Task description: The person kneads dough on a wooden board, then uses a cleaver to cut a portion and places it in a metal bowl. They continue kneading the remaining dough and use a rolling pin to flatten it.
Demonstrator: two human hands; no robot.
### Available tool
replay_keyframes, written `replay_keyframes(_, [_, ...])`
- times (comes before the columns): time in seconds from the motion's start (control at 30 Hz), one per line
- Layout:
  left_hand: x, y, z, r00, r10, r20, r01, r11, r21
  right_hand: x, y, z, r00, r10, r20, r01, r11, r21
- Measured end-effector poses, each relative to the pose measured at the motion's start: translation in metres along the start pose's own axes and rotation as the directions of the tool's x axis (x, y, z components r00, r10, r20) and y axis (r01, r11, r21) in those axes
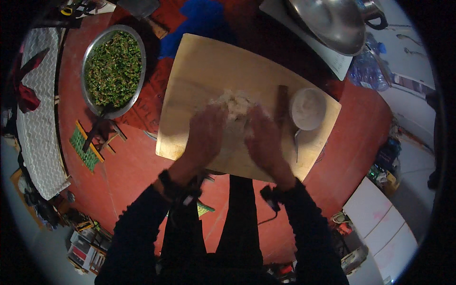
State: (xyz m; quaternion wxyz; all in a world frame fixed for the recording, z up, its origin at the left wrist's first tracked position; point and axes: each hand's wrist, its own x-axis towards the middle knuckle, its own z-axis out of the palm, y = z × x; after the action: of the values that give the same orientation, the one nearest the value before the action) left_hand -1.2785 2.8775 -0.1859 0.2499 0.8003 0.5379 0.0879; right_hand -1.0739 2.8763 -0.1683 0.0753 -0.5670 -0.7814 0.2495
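Note:
A rough, floury lump of dough (236, 105) lies near the middle of a wooden board (217, 57). My left hand (208, 130) is at its left side and my right hand (262, 133) at its right, both with fingers towards it. Blur and shadow hide the fingertips, so whether either hand grips the dough cannot be told. To the right of my right hand lies a dark, flat strip-like object (281, 103). Beside it stands a round bowl (308, 109) with pale, flour-like contents, and a thin knife-like tool (296, 146) lies just below it.
A steel basin (143, 71) of chopped green filling stands left of the board, with a dark handle sticking out. A large metal bowl (331, 25) and a clear plastic bottle (367, 71) are at upper right. A small woven stool (85, 146) stands on the red floor at left.

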Motion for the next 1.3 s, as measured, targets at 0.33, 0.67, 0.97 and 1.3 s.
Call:
replay_keyframes(0.33, [-0.028, -0.007, -0.02, 0.979, -0.129, 0.159, 0.159, 0.969, -0.19, 0.013, 0.006, 0.011, 0.957, 0.006, 0.29, -0.003, 1.0, -0.01])
replay_keyframes(0.67, [0.041, 0.001, -0.014, 0.989, -0.005, 0.149, 0.015, 0.998, -0.066, 0.059, 0.012, 0.012, 0.981, 0.133, 0.143, -0.137, 0.99, 0.019])
replay_keyframes(0.97, [-0.043, 0.014, 0.002, 0.97, 0.109, 0.216, -0.111, 0.994, -0.006, -0.026, -0.024, 0.016, 0.992, -0.127, 0.006, 0.126, 0.976, -0.179])
replay_keyframes(1.3, [0.013, -0.011, -0.044, 0.896, -0.298, 0.329, 0.4, 0.863, -0.308, 0.023, 0.019, 0.007, 0.981, 0.013, 0.194, -0.029, 0.996, 0.079])
